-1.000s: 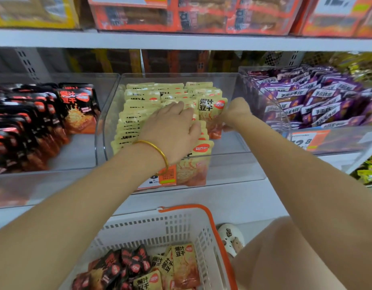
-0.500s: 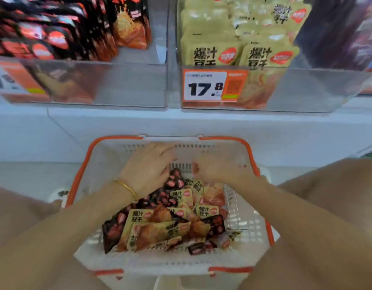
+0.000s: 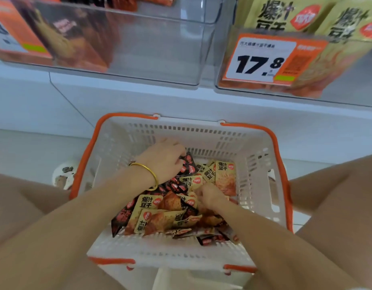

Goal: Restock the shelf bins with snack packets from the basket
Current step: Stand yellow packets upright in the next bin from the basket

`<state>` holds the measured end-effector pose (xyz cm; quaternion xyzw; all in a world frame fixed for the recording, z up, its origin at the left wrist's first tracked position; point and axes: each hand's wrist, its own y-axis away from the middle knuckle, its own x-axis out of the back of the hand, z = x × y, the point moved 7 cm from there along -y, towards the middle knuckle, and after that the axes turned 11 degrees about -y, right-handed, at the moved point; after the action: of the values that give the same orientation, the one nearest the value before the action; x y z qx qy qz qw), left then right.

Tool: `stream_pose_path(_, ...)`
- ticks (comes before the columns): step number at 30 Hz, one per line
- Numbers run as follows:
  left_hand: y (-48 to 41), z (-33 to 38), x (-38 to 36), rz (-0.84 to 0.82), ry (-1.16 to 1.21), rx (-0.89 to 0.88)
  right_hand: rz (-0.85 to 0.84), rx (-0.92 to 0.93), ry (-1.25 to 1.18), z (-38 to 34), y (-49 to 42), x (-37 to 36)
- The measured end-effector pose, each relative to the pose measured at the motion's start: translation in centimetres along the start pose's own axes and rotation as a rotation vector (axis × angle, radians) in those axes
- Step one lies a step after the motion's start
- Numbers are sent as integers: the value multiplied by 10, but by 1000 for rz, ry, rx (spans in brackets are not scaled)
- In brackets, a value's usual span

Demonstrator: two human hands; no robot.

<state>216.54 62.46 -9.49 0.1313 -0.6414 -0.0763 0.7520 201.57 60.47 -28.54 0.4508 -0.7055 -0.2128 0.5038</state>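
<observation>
A white basket (image 3: 262, 164) with orange handles sits on the floor between my knees. It holds a loose pile of yellow snack packets (image 3: 147, 203) and black snack packets (image 3: 120, 218). My left hand (image 3: 160, 162), with a gold bangle on the wrist, reaches into the far side and its fingertips curl onto a black packet (image 3: 188, 162). My right hand (image 3: 210, 196) is buried in the middle of the pile, with its fingers curled round a yellow packet (image 3: 190, 203). Above, the right shelf bin (image 3: 229, 34) holds yellow packets (image 3: 285, 15).
The left clear bin (image 3: 160, 55) holds dark packets at its left side and back. An orange price tag (image 3: 258, 59) reading 17.8 hangs on the right bin. The white shelf base (image 3: 139, 101) stands behind the basket. A patterned shoe (image 3: 63, 176) lies left of it.
My hands left the yellow bin and dropped into the basket. The view tilted down and closer. Since half a second ago my right hand has pulled nearer and curled into the pile.
</observation>
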Motion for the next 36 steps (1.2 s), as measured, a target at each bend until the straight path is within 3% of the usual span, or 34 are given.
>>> stream_pose_path(3,-2,2,-6,-53,22,18,45,23,17,6,3,11)
stream_pose_path(8,-2,11,-2,-89,55,43,299,54,-279,-6,29,76)
stream_pose_path(12,-2,17,2,-113,129,82,245,176,-408,-28,57,122)
stream_pose_path(16,-3,27,15,-91,417,162,85,211,-654,-45,95,146)
stream_pose_path(19,-2,36,39,43,512,188,2,272,-794,-61,128,159)
stream_pose_path(22,3,48,76,196,542,154,-5,355,-773,-73,168,178)
stream_pose_path(27,12,97,162,302,598,-27,179,547,-794,-72,247,247)
stream_pose_path(30,15,119,232,539,538,-81,358,656,-953,-57,301,306)
stream_pose_path(33,15,139,293,873,378,-124,721,719,-1003,-36,335,370)
stream_pose_path(36,-17,160,316,897,127,-162,1193,634,-715,-28,343,426)
